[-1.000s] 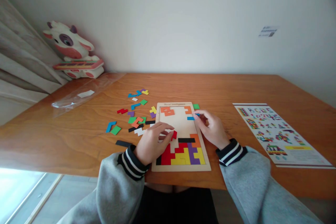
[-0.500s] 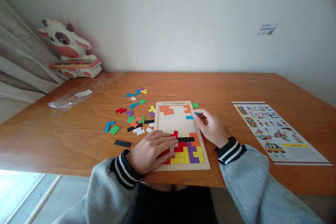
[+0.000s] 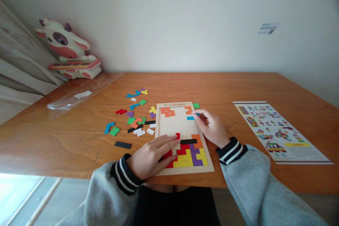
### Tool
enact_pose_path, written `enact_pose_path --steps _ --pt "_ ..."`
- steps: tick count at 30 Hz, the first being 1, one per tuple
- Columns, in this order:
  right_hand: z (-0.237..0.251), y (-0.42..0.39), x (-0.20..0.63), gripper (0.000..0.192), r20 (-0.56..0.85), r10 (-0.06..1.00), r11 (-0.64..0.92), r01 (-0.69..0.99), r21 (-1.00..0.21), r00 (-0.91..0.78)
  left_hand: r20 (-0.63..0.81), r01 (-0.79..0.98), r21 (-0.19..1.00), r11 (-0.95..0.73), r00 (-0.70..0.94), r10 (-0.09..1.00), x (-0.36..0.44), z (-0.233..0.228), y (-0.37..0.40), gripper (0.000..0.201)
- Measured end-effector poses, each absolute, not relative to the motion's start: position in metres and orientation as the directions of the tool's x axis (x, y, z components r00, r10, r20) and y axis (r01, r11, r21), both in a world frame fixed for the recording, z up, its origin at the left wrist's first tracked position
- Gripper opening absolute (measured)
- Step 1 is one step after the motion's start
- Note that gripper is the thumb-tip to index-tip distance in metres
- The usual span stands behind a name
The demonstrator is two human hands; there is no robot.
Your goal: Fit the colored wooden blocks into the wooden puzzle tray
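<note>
A wooden puzzle board (image 3: 165, 127) lies flat near the table's front edge. My left hand (image 3: 152, 153) rests over its lower left, fingers stretched out and covering part of the red pieces (image 3: 169, 162). Beside those fingertips are a black bar (image 3: 189, 141), yellow pieces (image 3: 182, 159), a purple piece (image 3: 196, 157) and an orange piece (image 3: 197, 143). At the board's upper right edge, my right hand (image 3: 212, 125) pinches a blue puzzle piece (image 3: 190, 118), partly hidden by the fingers. Orange pieces (image 3: 167, 112) sit at the board's top left, and another orange piece (image 3: 188, 109) at its top right.
Several loose coloured pieces (image 3: 114, 131) are scattered left of the board. A green piece (image 3: 196, 105) lies behind its top right corner. To the right is a printed pattern sheet (image 3: 280, 130). A clear plastic bag (image 3: 79, 95) and a cow toy (image 3: 71, 49) stand back left.
The board has turned slightly, its lower edge shifting a little to the right. My left hand has moved slightly with it. The right hand keeps its pinch on the blue piece.
</note>
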State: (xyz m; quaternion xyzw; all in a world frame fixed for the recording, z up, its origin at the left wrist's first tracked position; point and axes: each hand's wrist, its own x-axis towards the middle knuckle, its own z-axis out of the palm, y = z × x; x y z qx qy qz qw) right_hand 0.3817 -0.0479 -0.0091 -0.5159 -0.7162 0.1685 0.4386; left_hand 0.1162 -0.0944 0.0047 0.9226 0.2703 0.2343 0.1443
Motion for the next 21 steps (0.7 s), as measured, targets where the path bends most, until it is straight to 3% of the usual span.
enact_pose_path --steps 4,21 --pt "-0.01 -0.048 0.381 0.026 0.455 0.887 0.414 0.583 -0.699 -0.084 0.335 0.439 0.411 -0.799 0.742 0.581 0.114 0.003 -0.093 0.043" --pt "-0.013 -0.047 0.382 0.021 0.434 0.895 0.413 0.557 -0.721 -0.102 0.348 0.435 0.275 -0.857 0.786 0.511 0.105 0.003 -0.084 0.036"
